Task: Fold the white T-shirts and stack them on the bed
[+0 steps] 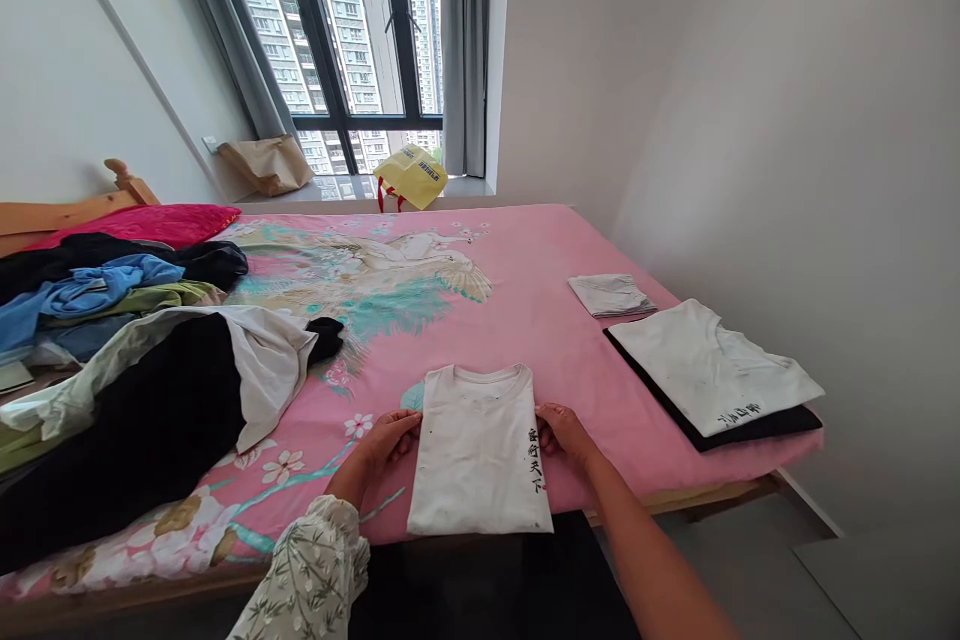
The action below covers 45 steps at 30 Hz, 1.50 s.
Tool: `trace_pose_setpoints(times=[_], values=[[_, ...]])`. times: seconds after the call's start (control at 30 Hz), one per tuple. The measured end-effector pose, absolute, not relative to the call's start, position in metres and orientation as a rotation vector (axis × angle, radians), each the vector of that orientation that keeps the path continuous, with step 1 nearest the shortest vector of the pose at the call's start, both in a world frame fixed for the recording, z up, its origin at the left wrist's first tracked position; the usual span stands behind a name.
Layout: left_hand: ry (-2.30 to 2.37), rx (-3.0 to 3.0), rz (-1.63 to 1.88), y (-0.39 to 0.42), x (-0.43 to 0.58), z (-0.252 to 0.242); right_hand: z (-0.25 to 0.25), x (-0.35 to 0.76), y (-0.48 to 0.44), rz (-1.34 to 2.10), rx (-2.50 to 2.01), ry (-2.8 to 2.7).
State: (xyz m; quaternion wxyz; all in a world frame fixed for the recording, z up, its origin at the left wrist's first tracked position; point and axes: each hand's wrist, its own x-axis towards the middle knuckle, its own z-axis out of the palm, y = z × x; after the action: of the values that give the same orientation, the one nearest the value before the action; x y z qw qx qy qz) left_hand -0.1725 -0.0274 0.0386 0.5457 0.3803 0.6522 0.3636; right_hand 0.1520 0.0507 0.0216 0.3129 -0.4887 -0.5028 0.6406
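A white T-shirt (pixel 477 450), folded into a narrow rectangle with black characters down its right side, lies at the near edge of the bed. My left hand (pixel 388 438) rests against its left edge, fingers curled onto the fabric. At the shirt's right edge my right hand (pixel 561 432) does the same, fingers bent and partly tucked at the cloth. Both hands touch the shirt at about mid-height.
The bed has a pink floral sheet (pixel 517 260). A heap of unfolded clothes (pixel 135 360) covers its left side. On the right lie a folded white shirt on a black one (pixel 712 375) and a small folded grey cloth (pixel 609 295). Bags (pixel 411 175) stand on the windowsill.
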Motion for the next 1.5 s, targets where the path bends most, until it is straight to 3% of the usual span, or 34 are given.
trace_pose_setpoints(times=[0.53,1.27,1.5], values=[[1.519,0.925,0.719,-0.023,-0.173,0.046,0.031,0.157,0.048,1.795,-1.219,-1.326],[1.608,0.741,0.951,-0.021,-0.161,0.039,0.019,0.157,0.050,1.698,-1.311,-1.226],[1.588,0.728,0.856,-0.012,-0.168,0.039,0.022,0.156,0.058,1.728,-1.310,-1.220]])
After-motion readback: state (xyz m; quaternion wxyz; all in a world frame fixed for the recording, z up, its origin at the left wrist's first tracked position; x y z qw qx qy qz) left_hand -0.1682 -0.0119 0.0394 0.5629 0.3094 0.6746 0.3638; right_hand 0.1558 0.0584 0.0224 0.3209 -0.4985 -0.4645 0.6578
